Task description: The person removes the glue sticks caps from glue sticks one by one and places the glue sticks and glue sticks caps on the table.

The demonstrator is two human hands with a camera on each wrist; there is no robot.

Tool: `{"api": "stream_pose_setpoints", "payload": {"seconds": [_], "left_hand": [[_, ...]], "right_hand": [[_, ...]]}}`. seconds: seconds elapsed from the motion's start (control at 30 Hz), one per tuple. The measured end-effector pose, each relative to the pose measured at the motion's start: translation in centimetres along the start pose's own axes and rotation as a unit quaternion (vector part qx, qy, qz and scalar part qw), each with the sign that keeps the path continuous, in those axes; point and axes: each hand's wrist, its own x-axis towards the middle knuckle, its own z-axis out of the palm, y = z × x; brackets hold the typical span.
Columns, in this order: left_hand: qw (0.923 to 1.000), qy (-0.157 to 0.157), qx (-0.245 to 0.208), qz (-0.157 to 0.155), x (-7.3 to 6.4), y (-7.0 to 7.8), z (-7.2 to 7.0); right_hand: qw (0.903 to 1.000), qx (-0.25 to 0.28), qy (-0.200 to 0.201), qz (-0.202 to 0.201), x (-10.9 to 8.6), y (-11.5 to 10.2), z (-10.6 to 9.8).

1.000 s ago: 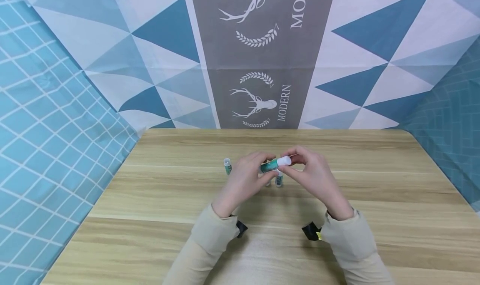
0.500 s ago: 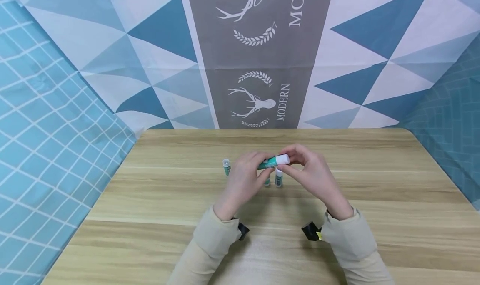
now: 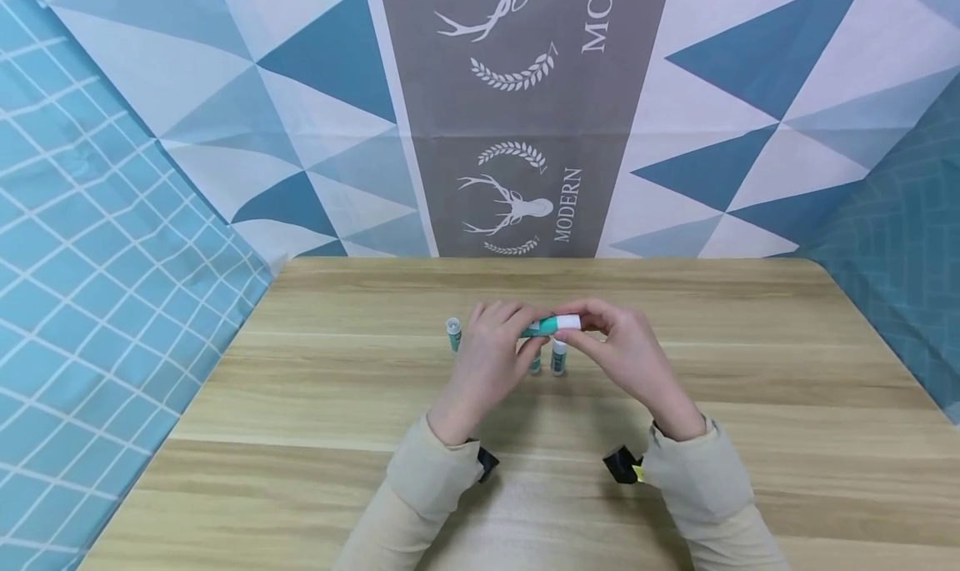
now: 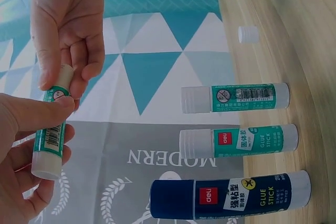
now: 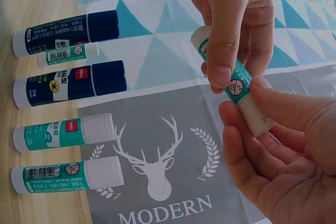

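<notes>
My left hand (image 3: 489,346) and right hand (image 3: 626,350) hold one green glue stick (image 3: 546,327) between them, above the table and lying nearly level. The left fingers grip its green body. At the other end, my right thumb and fingers pinch the white cap (image 3: 568,322). Just below stands a green glue stick (image 3: 558,359), with another partly hidden by the left hand. In the right wrist view, two navy glue sticks (image 5: 73,83) and a smaller green one (image 5: 67,54) stand in the same row, the navy ones hidden in the head view.
The wooden table (image 3: 315,388) carries everything. A short white cap-like piece (image 4: 249,34) sits apart from the row in the left wrist view. One green stick (image 3: 453,334) stands left of my left hand. Patterned cloth (image 3: 517,137) hangs along the table's far edge.
The held glue stick has turned from slightly tilted to almost level. My left fingers have shifted a little on its body; the right hand keeps its pinch on the cap.
</notes>
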Motion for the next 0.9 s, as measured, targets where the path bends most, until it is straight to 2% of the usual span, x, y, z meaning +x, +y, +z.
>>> {"api": "stream_pose_setpoints", "payload": {"seconds": [0.47, 0.9], "left_hand": [[0.9986, -0.031, -0.017, -0.039, -0.1, 0.3, -0.7], [0.9938, -0.072, -0.037, -0.076, 0.0, 0.6, -1.3]], "right_hand": [[0.9997, 0.009, 0.000, -0.022, -0.1, 0.0, 0.2], [0.9992, 0.002, -0.004, -0.040, -0.2, -0.1, 0.1]]}}
